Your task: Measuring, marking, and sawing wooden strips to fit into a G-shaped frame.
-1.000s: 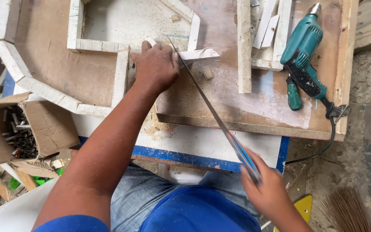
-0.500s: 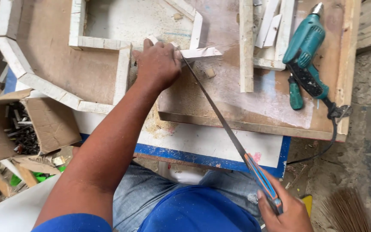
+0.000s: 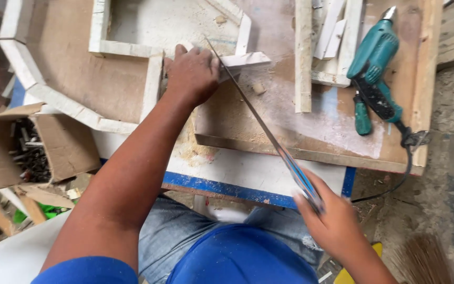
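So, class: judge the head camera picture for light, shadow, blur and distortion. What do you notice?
Head view: soft, even daylight, no glare; only faint shadows beside the teal drill. The left hand and the white wood strip are sharp; the saw blade is crisp, while the right hand near the frame edge looks slightly soft. Board edges bow a little, suggesting a wide lens.

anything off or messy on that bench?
Sawdust is piled at the bench edge below the left hand, spilling toward the white board. The cardboard box of nails lies tipped and torn open. The teal drill lies undamaged.

Drill point(image 3: 375, 68) (seemingly corded) lies right of saw point(image 3: 261, 121).
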